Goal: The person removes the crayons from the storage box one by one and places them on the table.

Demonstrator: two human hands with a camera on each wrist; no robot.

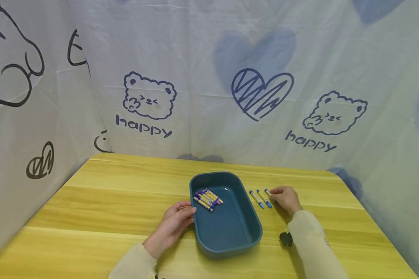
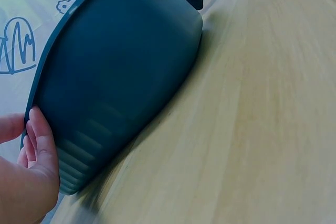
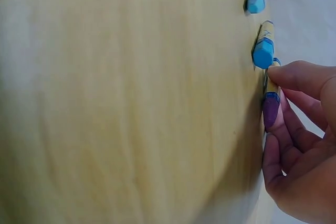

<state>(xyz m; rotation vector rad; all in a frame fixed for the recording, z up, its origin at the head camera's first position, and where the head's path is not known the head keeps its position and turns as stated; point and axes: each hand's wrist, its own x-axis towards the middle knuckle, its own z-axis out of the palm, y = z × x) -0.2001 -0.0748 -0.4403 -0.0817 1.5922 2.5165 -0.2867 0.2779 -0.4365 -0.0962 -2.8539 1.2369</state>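
A dark teal rectangular basin point(image 1: 223, 250) stands on the table, with several yellow-wrapped crayons point(image 1: 206, 199) piled inside at its left. My left hand point(image 1: 176, 223) holds the basin's left rim, thumb at the edge and fingers against the outer wall point(image 2: 115, 61). To the right of the basin my right hand point(image 1: 285, 198) pinches a purple-tipped crayon point(image 3: 271, 106) between thumb and fingers, close over the table. Beside it lie two blue-tipped crayons, a light blue one point(image 3: 256, 2) and a deeper blue one point(image 3: 263, 53).
The wood-grain table point(image 1: 90, 217) meets a white curtain point(image 1: 195, 77) printed with bears and hearts at the back and sides. A small black object point(image 1: 286, 239) sits at the right wrist, by the cream sleeve point(image 1: 310, 236).
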